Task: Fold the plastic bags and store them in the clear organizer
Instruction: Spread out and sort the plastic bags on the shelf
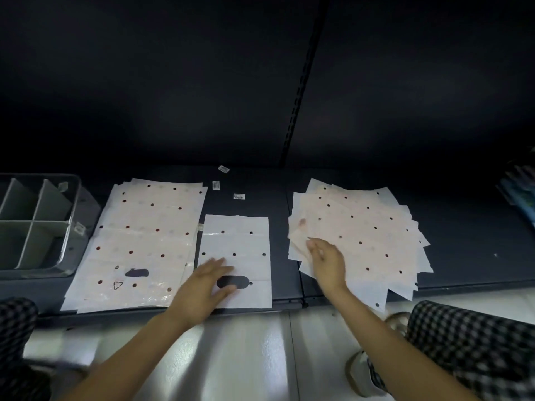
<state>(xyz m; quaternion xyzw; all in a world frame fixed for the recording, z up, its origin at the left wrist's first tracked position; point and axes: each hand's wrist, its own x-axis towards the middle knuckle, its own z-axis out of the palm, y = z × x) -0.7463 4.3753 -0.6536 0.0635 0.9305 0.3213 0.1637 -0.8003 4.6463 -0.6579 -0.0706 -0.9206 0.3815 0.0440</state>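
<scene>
Left grip (207, 287): released, palm down and flat on the near end of the half-width bag (236, 256), fingers beside its dark handle cut-out. Right grip (325, 263): fingers spread on the near-left edge of the loose fanned pile (359, 235); whether anything is pinched, cannot tell.

All positions from the half-width bag, which lies on a dark shelf (469, 238). Directly left, edges touching, a flat stack of full-width dotted bags (142, 241). Further left, the clear organizer (37, 221), compartments apparently empty. To the right, across a strip of bare shelf, the fanned pile.

Judgement: early in the task, nothing stored yet. To do the fold well, keep the left palm pinning the near end, bring the far edge over square, and press the crease outward so trapped air escapes; slick film will creep otherwise.

Room: bare shelf beyond the bag, bar three small labels (239, 196). Near edges of bag and pile overhang the shelf lip.
</scene>
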